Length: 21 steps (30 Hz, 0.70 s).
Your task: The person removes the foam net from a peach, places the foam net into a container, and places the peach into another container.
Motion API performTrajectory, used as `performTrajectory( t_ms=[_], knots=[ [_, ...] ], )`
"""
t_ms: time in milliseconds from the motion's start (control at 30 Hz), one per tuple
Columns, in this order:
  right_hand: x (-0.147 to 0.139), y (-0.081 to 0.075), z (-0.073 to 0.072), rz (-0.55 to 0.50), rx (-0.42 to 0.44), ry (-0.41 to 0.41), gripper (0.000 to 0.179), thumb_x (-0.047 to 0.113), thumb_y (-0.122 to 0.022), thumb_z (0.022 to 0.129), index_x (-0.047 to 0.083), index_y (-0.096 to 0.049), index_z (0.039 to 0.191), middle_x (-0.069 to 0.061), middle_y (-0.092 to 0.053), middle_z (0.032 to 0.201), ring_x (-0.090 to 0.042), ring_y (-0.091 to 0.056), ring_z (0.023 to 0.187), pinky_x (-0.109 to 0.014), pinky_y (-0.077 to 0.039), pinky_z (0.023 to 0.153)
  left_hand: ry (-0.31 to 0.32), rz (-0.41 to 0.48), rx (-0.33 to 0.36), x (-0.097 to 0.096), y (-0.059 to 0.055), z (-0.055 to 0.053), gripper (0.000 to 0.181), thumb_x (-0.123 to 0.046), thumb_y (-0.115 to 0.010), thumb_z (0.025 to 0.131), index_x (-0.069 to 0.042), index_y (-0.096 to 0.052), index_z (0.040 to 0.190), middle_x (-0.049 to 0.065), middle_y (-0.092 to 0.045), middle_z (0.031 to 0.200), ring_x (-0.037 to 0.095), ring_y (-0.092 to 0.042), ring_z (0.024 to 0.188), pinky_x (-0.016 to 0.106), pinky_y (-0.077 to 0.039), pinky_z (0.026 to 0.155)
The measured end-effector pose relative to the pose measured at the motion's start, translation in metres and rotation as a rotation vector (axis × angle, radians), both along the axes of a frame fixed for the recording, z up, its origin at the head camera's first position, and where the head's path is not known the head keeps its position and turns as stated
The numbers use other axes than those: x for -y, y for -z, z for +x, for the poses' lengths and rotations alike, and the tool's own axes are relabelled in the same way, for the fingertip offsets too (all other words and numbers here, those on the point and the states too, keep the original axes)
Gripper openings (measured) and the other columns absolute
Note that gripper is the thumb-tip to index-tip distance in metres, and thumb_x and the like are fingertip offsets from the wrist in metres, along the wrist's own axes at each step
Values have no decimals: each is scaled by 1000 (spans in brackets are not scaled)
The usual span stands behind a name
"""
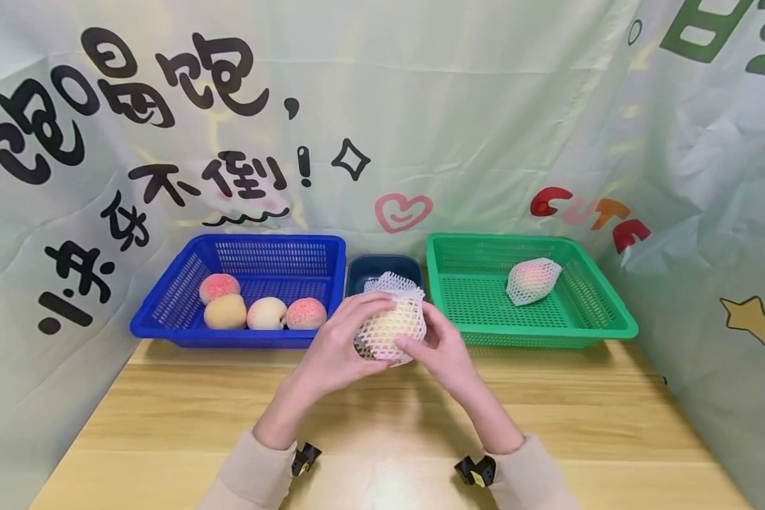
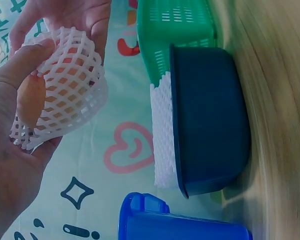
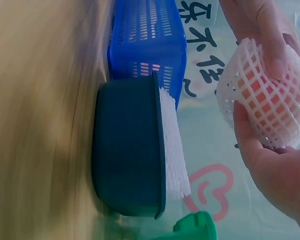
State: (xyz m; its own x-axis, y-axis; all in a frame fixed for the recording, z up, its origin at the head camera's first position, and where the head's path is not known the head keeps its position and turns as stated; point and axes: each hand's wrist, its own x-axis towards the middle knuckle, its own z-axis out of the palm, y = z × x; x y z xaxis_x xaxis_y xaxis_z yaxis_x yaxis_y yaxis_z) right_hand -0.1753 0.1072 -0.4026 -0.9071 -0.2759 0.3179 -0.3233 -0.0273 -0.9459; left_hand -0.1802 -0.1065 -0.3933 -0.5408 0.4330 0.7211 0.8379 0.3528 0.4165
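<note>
Over the middle of the table, both hands hold a peach (image 1: 390,329) wrapped in a white foam fruit net (image 2: 72,82). My left hand (image 1: 339,345) grips it from the left, with the thumb low and the fingers over the upper side. From the right, my right hand (image 1: 448,348) holds it, its thumb pressing on the net's front. Part of the peach's bare skin (image 2: 31,102) shows at the net's edge in the left wrist view. Behind the hands stands a small dark teal box (image 2: 207,122) with white foam nets (image 3: 174,145) sticking above its rim.
At the left, a blue basket (image 1: 274,249) holds several bare peaches (image 1: 225,312). The green basket (image 1: 472,283) at the right contains one netted peach (image 1: 533,280). A printed curtain (image 1: 484,142) rises behind the wooden table (image 1: 382,439) and along both sides.
</note>
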Motion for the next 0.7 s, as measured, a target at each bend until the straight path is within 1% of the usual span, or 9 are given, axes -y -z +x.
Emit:
performTrajectory(
  t_ms=[133,233,333,400,500,567,633,700],
  knots=[
    [0,2,0,-29,-6,33,63,-2,-74,90,-9,-47,146,-30,-57,136,-13,-65,111,-26,-56,94,5,-9,-5,-2,1,0,83,-14,-98,70,-11,-57,142,8,-54,149,28,-49,140,42,-41,117],
    [-1,3,0,-50,-6,61,62,-4,-74,89,-9,-48,146,-29,-57,136,-13,-65,112,-25,-56,93,-13,-13,-17,-3,1,1,88,-16,-99,69,-11,-54,145,9,-49,153,30,-46,143,43,-41,117],
    [-2,2,0,-72,-13,101,62,-3,-73,89,-9,-49,145,-27,-58,136,-15,-63,114,-25,-55,95,-30,-3,-23,-4,0,2,97,-24,-101,66,-12,-51,149,10,-44,158,31,-41,147,46,-40,117],
    [-4,1,0,-95,-8,128,62,-3,-72,88,-9,-49,145,-26,-58,135,-15,-63,113,-24,-54,96,-36,12,-27,-4,-1,2,99,-33,-100,68,-13,-49,151,10,-41,160,31,-39,148,47,-39,118],
    [-6,0,-1,-120,5,165,62,-3,-70,88,-8,-49,146,-23,-58,133,-15,-63,112,-24,-54,96,-26,67,-37,-5,-2,2,88,-48,-89,81,-12,-50,151,11,-42,160,31,-39,148,47,-38,118],
    [-8,-1,-2,-136,19,190,62,-3,-70,88,-8,-49,146,-22,-58,133,-14,-63,112,-23,-54,96,-22,138,-78,-7,-2,1,73,-48,-79,90,-8,-54,146,16,-48,154,33,-44,143,45,-39,116],
    [-9,-2,-2,-151,31,210,61,-4,-69,88,-9,-49,146,-21,-58,133,-14,-62,113,-22,-53,97,-27,233,-139,-10,-1,0,55,-38,-73,96,-3,-60,137,19,-55,143,34,-51,134,42,-42,113],
    [-10,-3,-3,-159,45,230,62,-3,-69,88,-8,-49,146,-20,-58,134,-13,-62,114,-21,-52,98,-52,328,-223,-13,-1,-2,36,-22,-71,96,1,-65,123,21,-60,126,34,-59,118,36,-48,103]
  ],
)
